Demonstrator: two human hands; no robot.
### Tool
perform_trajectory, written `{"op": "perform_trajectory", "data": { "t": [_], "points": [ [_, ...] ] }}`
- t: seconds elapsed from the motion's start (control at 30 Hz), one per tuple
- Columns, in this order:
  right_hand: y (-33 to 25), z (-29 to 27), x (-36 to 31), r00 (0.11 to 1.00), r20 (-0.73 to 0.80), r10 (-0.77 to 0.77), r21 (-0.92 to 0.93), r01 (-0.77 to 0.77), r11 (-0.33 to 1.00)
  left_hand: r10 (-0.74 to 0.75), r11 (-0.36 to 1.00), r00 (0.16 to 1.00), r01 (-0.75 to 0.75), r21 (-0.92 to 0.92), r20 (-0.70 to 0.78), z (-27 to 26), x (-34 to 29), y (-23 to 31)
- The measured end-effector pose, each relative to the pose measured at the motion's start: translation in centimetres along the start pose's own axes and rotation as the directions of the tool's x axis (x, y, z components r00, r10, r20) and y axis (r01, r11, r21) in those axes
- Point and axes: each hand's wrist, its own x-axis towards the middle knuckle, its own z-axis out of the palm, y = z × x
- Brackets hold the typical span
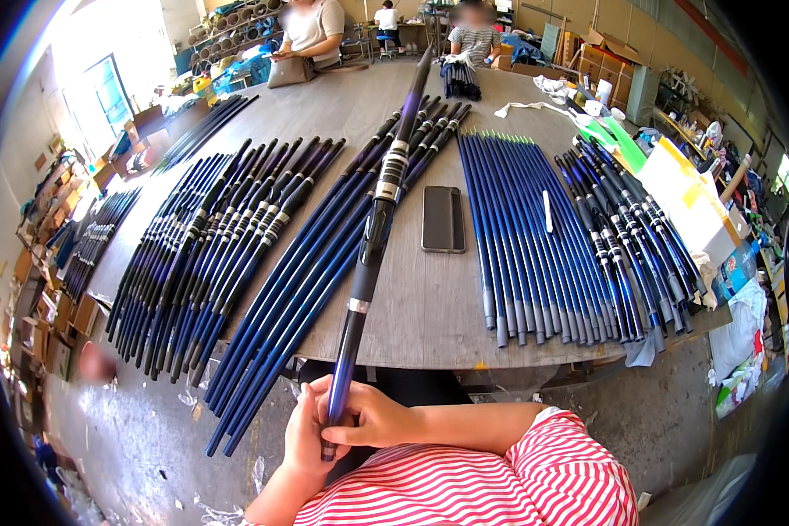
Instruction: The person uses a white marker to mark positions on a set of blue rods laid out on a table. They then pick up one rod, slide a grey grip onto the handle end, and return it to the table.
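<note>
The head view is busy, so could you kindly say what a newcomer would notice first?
Probably the long dark rod, held by the left hand and right hand at bottom centre. Then perhaps the blue rods side by side on the right of the table, and the black phone near its middle.

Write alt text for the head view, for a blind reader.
The left hand and right hand hold a blue-black fishing rod by its lower end, pointing over a table; more rods lie in rows either side of a smartphone, with other people beyond.
</note>
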Motion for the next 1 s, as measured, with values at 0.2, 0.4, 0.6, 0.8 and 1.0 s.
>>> {"op": "perform_trajectory", "data": {
  "t": [0.2,0.4,0.6,0.8,1.0],
  "points": [
    [-0.2,-0.9,0.1,0.920,0.102,0.379,0.353,-0.390,0.850,-0.197,0.946,0.980,0.191,-0.262,0.003,0.1,1.0,0.6],
    [2.0,0.0,-0.6,0.995,0.019,0.099,0.016,-0.099,0.995,-0.198,0.965,0.975,0.211,-0.153,0.099,-1.8,0.6,-0.1],
    [0.5,-0.3,0.1,0.982,0.176,-0.062,-0.316,0.116,0.942,0.145,0.960,0.989,-0.132,0.245,-0.033,-2.3,-1.8,0.9],
    [-1.3,-6.5,0.3,0.904,-0.421,0.075,0.362,0.092,0.928,0.218,0.547,0.974,-0.177,0.818,0.065,-8.3,-7.1,4.6],
    [-3.5,-9.5,0.3,0.681,-0.730,0.057,0.322,0.269,0.908,0.203,0.863,0.795,0.130,0.488,-0.572,-18.9,-12.3,7.1]
  ]
}}
